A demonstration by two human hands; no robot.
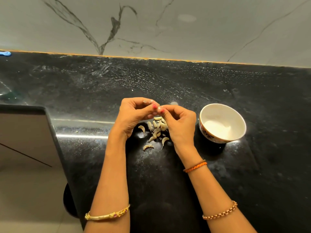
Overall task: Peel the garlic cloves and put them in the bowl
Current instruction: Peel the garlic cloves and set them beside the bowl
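Left hand and right hand both pinching 1 small pale garlic clove, fingertips together.

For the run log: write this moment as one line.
step: peeling | left hand + right hand: pinching one clove | garlic pile: on counter | bowl: empty

arms: bare, no sleeves | left arm: gold bangle | right arm: orange thread band, gold chain bracelet | nails: red polish

Glossy black speckled stone counter, glazed ceramic bowl, veined marble wall.
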